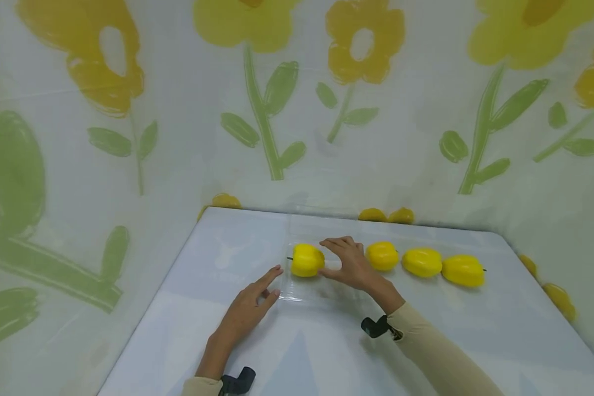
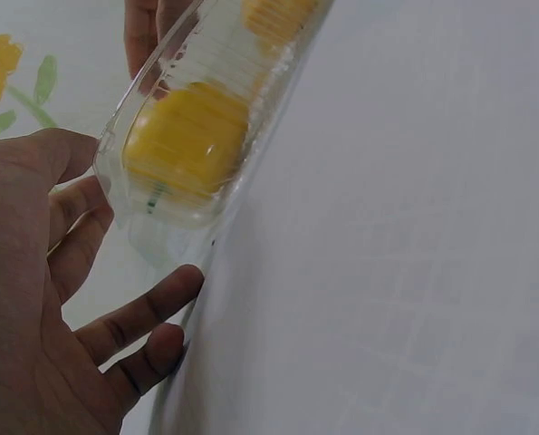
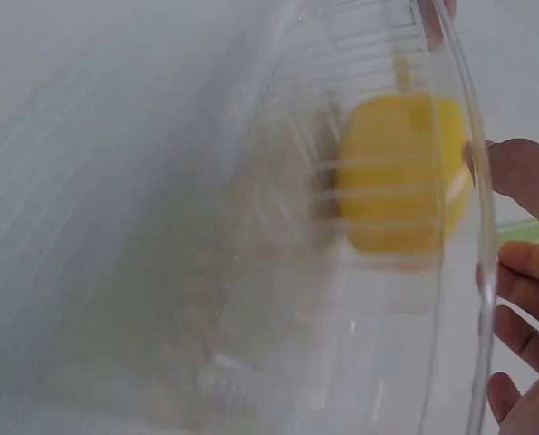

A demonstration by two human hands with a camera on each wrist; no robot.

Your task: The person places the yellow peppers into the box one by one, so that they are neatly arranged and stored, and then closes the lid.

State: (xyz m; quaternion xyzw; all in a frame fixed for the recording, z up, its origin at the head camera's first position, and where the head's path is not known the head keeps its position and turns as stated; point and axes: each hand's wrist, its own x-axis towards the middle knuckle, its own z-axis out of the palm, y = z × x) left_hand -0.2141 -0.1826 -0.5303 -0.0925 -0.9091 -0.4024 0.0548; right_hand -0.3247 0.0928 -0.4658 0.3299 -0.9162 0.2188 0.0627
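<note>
"Where is the yellow pepper [image 1: 307, 260] lying?"

"Inside the clear tray [image 1: 292, 299], towards its left end, the stem [image 1: 289, 258] pointing to the tray's left side, so its axis is running between the hands."

"Which one is hovering nearer?"

"The right hand [image 1: 350, 267]: it is arching over the tray, thumb and fingers wide; whether they are touching the pepper, I cannot tell. The left hand [image 1: 247, 311] is hovering by the tray's left side, fingers extended, holding nothing."

"And the other peppers [image 1: 422, 262]?"

"Three are lying in a row towards the tray's right."
</note>
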